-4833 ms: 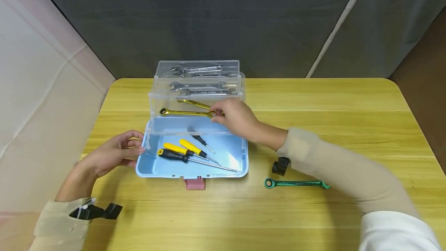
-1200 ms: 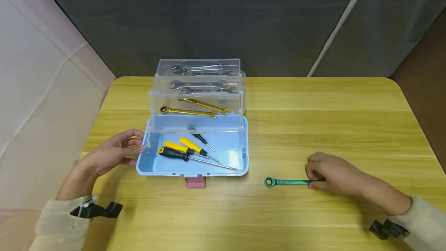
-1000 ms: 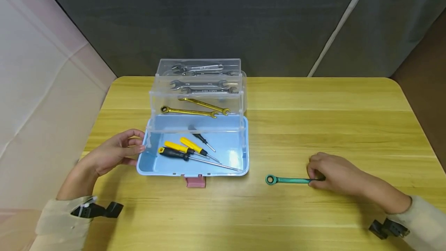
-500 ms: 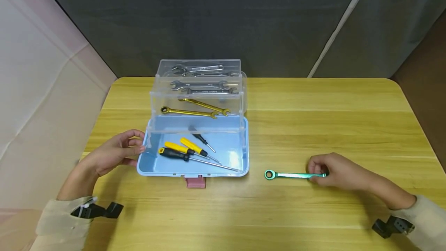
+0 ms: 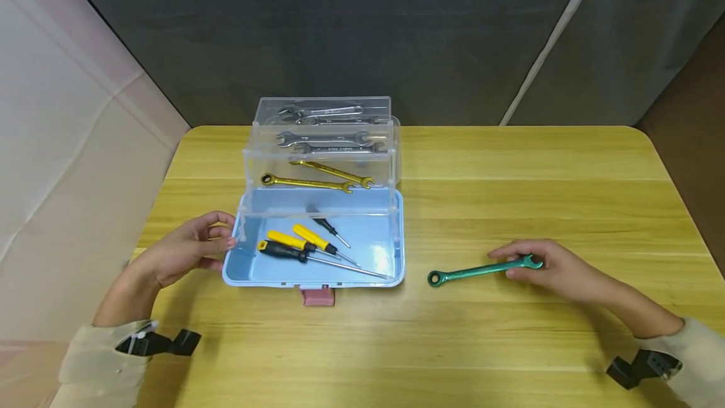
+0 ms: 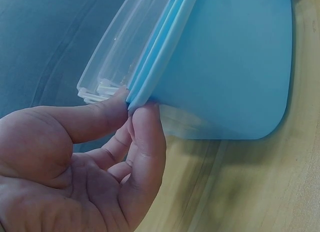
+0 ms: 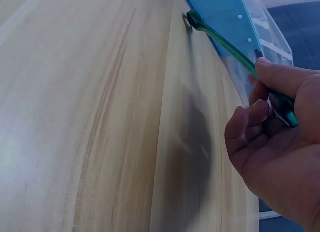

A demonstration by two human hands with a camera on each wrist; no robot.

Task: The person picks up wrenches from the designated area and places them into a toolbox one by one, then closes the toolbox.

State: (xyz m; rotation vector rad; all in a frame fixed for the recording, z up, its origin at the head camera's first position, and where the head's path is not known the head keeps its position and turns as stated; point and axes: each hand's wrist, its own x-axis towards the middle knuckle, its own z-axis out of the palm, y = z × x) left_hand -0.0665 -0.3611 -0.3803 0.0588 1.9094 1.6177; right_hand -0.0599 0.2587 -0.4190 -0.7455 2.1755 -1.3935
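Note:
A green ratchet wrench [image 5: 470, 271] hangs tilted just right of the toolbox, ring end toward the box. My right hand [image 5: 518, 266] pinches its open-jaw end; in the right wrist view the thumb and fingers of that hand [image 7: 260, 105] close round the green wrench [image 7: 225, 42]. My left hand [image 5: 223, 241] grips the front left corner of the blue toolbox [image 5: 374, 250]. In the left wrist view that hand [image 6: 131, 106] pinches the blue rim [image 6: 150, 87] between thumb and forefinger.
Three screwdrivers [image 5: 294, 245] lie in the blue base. The raised clear trays hold two gold wrenches [image 5: 308, 181] and several silver wrenches [image 5: 323, 137]. A pink latch [image 5: 317, 296] juts from the box front. The yellow wooden table [image 5: 538, 194] stretches right.
My right hand left the gold wrench in the tray, went to the green wrench and pinched its end. That end has since risen and swung away, so the wrench now slants.

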